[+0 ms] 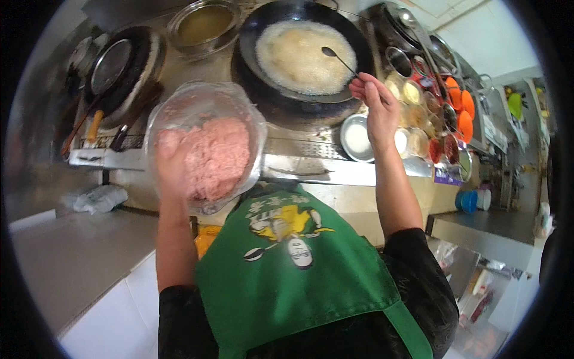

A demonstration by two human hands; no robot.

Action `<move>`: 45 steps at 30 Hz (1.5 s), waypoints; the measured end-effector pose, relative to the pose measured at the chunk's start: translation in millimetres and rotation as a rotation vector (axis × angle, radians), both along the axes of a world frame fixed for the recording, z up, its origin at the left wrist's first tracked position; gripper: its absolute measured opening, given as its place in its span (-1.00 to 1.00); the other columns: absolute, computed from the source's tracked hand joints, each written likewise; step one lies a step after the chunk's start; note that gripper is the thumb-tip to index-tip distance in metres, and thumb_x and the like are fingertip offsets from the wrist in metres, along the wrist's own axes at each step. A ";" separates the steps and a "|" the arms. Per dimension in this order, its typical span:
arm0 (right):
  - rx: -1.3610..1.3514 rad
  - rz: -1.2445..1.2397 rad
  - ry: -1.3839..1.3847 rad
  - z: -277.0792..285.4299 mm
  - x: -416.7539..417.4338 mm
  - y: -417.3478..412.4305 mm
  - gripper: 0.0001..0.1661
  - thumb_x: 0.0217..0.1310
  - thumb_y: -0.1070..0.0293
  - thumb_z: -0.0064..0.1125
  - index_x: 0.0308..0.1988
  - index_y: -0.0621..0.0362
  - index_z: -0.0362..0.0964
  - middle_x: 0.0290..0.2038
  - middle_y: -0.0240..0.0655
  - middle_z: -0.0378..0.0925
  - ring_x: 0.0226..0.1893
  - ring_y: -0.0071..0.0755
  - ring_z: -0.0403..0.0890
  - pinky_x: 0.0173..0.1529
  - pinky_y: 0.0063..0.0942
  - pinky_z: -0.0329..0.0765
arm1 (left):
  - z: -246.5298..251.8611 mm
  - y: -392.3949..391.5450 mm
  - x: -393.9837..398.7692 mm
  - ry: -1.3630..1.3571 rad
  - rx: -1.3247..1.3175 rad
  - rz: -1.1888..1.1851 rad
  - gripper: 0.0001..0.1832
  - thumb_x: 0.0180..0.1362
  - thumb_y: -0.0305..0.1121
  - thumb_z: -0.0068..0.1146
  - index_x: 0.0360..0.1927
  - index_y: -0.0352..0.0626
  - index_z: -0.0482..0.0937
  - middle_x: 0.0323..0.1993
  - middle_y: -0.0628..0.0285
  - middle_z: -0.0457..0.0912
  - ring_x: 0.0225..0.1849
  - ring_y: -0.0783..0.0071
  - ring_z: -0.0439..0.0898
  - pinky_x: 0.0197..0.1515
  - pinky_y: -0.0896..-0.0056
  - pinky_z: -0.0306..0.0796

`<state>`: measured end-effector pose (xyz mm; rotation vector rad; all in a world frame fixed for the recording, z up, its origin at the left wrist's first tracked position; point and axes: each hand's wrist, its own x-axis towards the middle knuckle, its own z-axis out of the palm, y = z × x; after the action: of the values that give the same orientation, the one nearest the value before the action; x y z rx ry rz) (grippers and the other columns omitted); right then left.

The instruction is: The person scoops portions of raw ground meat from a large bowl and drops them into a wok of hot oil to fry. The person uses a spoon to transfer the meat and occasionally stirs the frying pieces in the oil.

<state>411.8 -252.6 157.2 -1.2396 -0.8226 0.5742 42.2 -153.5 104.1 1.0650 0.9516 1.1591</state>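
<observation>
My left hand (172, 164) is down in a bowl (255, 148) with a clear plastic film or bag about its rim. Pink minced meat (219, 157) fills much of it. Motion blur and the meat hide those fingers, so their grip is unclear. My right hand (379, 101) pinches the handle of a dark metal spoon (329, 51). The spoon's bowl is over a black wok (249, 49), where pale, foaming hot oil (305, 58) bubbles. Whether the spoon touches the oil is unclear. Below my right hand stands a small white bowl (357, 137) with whitish contents.
A metal pot (172, 38) of yellowish liquid stands left of the wok. Farther left, a round strainer (111, 67) lies over another dark pan. Several seasoning containers (417, 114) and orange-handled or orange scoops (465, 125) crowd the right. The steel counter edge (314, 170) runs before my apron.
</observation>
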 end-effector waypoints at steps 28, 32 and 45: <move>-0.105 0.177 0.755 -32.8 -36.6 77.9 -0.72 0.28 0.39 -0.17 -0.12 0.41 0.27 -0.29 -0.13 0.46 -0.30 -0.26 0.54 -0.10 -0.39 0.53 | 5.8 23.4 41.3 0.734 -0.004 -0.152 -0.71 -0.10 -0.44 0.16 -0.28 -0.38 0.49 -0.43 0.03 0.57 -0.37 0.38 0.55 -0.31 0.39 0.38; -0.242 0.125 0.320 -62.4 -7.3 129.1 -0.70 0.25 0.41 -0.07 -0.11 0.42 0.36 -0.30 -0.18 0.50 -0.31 -0.37 0.55 -0.12 -0.49 0.52 | -33.8 13.9 10.2 0.233 -0.167 0.032 -0.78 -0.04 -0.48 0.14 -0.26 -0.28 0.51 -0.35 0.19 0.57 -0.37 0.46 0.50 -0.31 0.47 0.36; -0.163 0.555 -0.060 41.5 -122.0 39.6 -0.73 0.30 0.37 -0.09 -0.15 0.32 0.46 -0.29 -0.28 0.55 -0.26 -0.49 0.54 -0.10 -0.57 0.45 | 29.8 7.8 27.0 0.095 -0.177 -0.124 -0.71 -0.05 -0.60 0.08 -0.18 -0.22 0.48 -0.37 0.34 0.52 -0.37 0.62 0.45 -0.29 0.57 0.33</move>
<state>289.8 -213.1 198.6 -1.1766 -1.2004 1.0719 69.2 -145.7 133.9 1.0273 1.0283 0.9120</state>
